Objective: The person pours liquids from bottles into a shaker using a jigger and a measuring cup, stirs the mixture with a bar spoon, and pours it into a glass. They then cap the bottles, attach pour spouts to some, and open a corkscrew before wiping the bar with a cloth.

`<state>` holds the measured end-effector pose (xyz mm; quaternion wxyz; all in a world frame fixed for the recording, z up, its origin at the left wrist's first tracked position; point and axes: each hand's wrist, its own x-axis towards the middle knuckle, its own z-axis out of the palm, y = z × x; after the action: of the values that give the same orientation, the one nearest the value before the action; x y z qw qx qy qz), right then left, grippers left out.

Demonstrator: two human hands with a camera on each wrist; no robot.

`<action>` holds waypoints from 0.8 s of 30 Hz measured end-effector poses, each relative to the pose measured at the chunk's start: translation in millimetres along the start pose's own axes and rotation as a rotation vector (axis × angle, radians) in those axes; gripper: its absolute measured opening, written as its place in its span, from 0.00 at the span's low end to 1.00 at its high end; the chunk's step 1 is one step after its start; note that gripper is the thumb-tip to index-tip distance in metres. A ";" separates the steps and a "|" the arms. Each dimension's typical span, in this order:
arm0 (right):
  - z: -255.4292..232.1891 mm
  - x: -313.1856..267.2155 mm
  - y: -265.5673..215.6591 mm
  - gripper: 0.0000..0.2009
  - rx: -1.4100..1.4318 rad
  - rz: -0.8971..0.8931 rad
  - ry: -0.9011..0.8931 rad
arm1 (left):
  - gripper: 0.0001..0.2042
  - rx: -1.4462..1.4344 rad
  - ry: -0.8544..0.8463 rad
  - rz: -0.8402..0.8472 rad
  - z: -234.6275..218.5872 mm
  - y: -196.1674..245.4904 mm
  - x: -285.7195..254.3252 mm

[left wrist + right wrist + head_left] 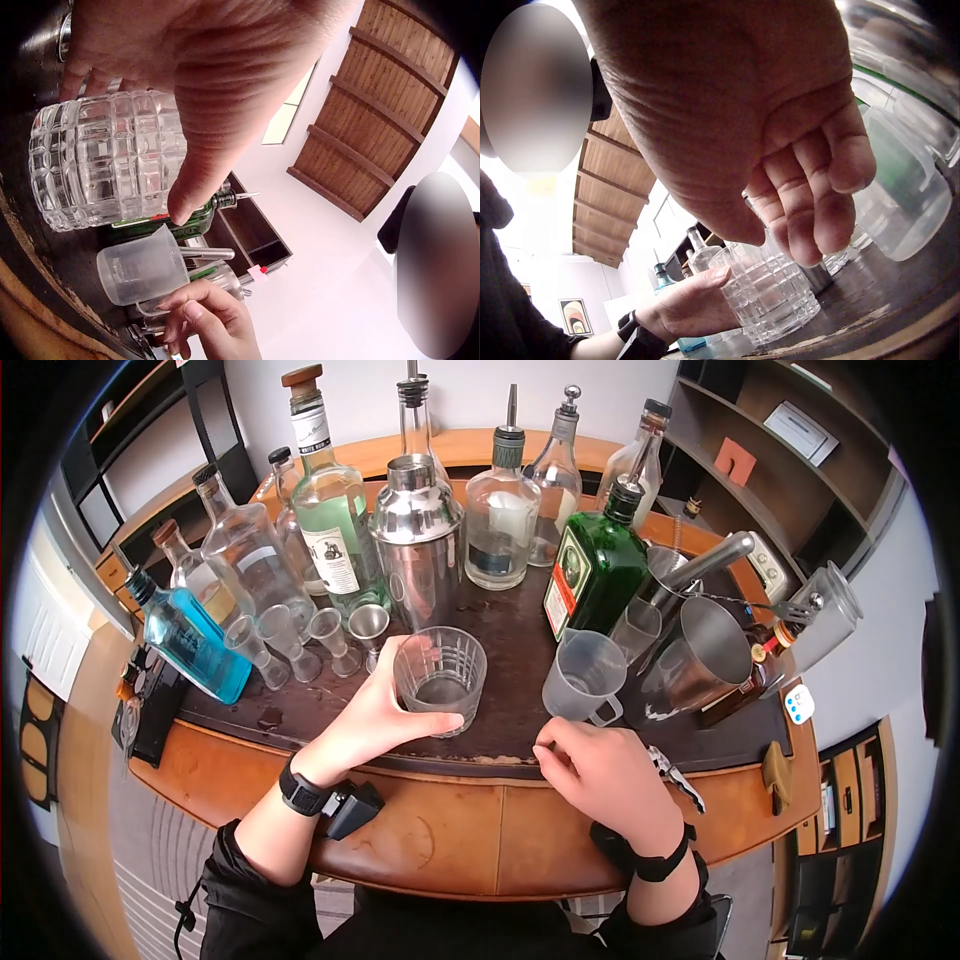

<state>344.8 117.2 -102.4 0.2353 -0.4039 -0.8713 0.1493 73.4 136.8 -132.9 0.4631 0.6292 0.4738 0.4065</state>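
Note:
A cut-glass tumbler stands near the front of the dark bar top in the head view. My left hand grips it from the left side, thumb across the near face. The left wrist view shows the square-patterned wall of the tumbler under the palm. My right hand hovers just in front of a clear plastic measuring jug and holds nothing. In the right wrist view its fingers are loosely curled, with the jug beside them.
Behind the tumbler rise a metal cocktail shaker and several bottles, among them a green one. Small glasses and a blue bottle stand left. A metal mixing tin stands right, near the padded leather edge.

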 end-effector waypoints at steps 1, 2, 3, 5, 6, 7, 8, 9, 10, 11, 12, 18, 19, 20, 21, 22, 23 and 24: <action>0.2 0.1 0.1 0.07 -0.009 0.000 0.000 | 0.45 0.001 0.002 -0.002 -0.2 0.2 0.3; 0.6 0.0 0.5 0.07 -0.006 0.003 0.004 | 0.45 0.005 -0.002 -0.003 0.0 0.6 0.6; 1.0 -0.3 1.2 0.08 -0.008 -0.006 0.008 | 0.45 -0.004 0.000 0.006 0.5 1.4 0.6; 1.5 -0.5 2.1 0.08 -0.003 -0.010 0.023 | 0.45 -0.003 -0.007 0.014 1.0 3.5 0.5; 1.1 -0.5 2.5 0.08 0.002 -0.011 0.026 | 0.45 0.012 0.004 0.033 1.5 4.4 0.2; 0.5 -0.9 3.0 0.08 0.007 -0.013 0.031 | 0.45 0.029 0.014 0.053 2.2 5.3 -0.1; 0.3 -1.4 3.3 0.08 0.014 -0.009 0.045 | 0.45 0.042 0.005 0.056 3.1 3.3 0.4; 0.7 -1.8 3.4 0.08 0.011 -0.021 0.047 | 0.45 0.015 0.029 0.065 4.0 -1.5 1.4; 1.1 -2.5 3.5 0.09 0.009 -0.033 0.052 | 0.44 -0.010 0.050 0.075 5.2 -4.1 2.0; 1.2 -3.0 4.0 0.09 0.014 -0.024 0.078 | 0.44 0.010 0.033 0.084 7.1 -2.6 2.1; 1.2 -3.0 4.8 0.09 0.022 -0.042 0.073 | 0.43 -0.009 0.059 0.075 9.4 0.0 2.4; 4.8 -9.2 9.1 0.09 0.030 -0.099 0.133 | 0.41 0.078 0.217 0.193 24.5 40.2 5.0; 5.7 -10.7 9.1 0.09 0.032 -0.085 0.159 | 0.41 0.004 0.215 0.240 27.8 47.6 8.7; 6.8 -11.9 8.7 0.09 0.048 -0.119 0.165 | 0.41 0.015 0.186 0.255 30.8 62.2 12.2; 8.4 -12.8 8.9 0.09 0.066 -0.155 0.168 | 0.42 0.026 0.161 0.268 34.4 81.1 16.1; 11.5 -13.2 10.3 0.08 0.054 -0.166 0.149 | 0.42 0.058 0.141 0.265 39.2 97.8 19.8; 13.3 -13.6 10.3 0.08 0.064 -0.162 0.162 | 0.42 0.124 0.108 0.276 41.1 112.6 26.7; 14.3 -13.9 9.8 0.08 0.053 -0.167 0.148 | 0.42 0.141 0.097 0.314 48.4 127.8 32.6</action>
<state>351.2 111.5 -122.9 0.3212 -0.3333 -0.8780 0.1221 154.7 143.3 -18.5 0.3253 0.7059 0.4191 0.4694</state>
